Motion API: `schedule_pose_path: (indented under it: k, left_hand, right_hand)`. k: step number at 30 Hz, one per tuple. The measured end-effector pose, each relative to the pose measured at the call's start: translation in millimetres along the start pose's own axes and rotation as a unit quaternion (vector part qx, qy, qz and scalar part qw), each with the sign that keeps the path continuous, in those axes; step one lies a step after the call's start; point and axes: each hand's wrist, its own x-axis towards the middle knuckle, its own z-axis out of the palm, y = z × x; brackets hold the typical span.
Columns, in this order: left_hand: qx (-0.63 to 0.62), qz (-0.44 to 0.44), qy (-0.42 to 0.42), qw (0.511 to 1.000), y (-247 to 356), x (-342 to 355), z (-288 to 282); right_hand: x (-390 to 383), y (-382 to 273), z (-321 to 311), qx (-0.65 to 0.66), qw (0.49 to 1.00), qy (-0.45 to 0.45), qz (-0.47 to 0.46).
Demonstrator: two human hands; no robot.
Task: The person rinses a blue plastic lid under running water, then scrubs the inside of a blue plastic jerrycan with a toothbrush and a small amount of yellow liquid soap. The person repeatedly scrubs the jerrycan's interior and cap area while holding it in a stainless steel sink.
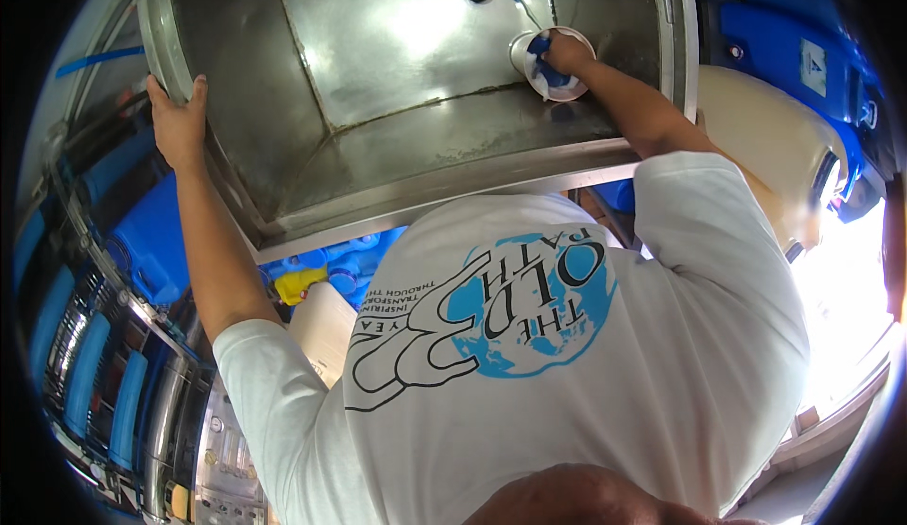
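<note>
The white tub (pixel 565 95) sits in the steel sink (pixel 397 62) at one o'clock; inside, the right hand (pixel 567 54) meets a sudsy blue piece (pixel 553 77), though I can't tell whether its fingers pinch it. Apparently it's a soaping step; lifting out calls for clearing the rim. At ten o'clock the left hand (pixel 178 126) braces the sink's edge, fingers spread. A slim brush (pixel 525 9) crowds the tub's eleven o'clock.

Bold black lettering (pixel 548 289) stands upside down over a blue globe print (pixel 534 341) on a white shirt (pixel 624 412), beside large outlined numerals (pixel 416 366) and smaller black lines. The pale label (pixel 812 67) on a blue container (pixel 770 41) is too small to read.
</note>
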Motion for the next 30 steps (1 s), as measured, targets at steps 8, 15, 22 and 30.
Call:
schedule_pose_path:
  k: [8, 15, 22, 30]
  left_hand:
    - [-0.010, -0.002, 0.008, 1.000, -8, -3, 4]
    - [-0.005, -0.010, -0.003, 1.000, -5, 0, 4]
    - [-0.018, -0.017, -0.011, 1.000, -2, 0, -2]
    - [-0.036, -0.022, -0.008, 0.999, 6, -4, -5]
  right_hand:
    - [-7, -4, -25, 0.086, 0.990, -0.107, -0.013]
    - [13, 14, 30, 0.042, 0.997, 0.001, -0.072]
    - [22, 7, 28, 0.056, 0.997, -0.011, -0.044]
    - [-28, 16, -64, 0.153, 0.984, -0.068, 0.057]
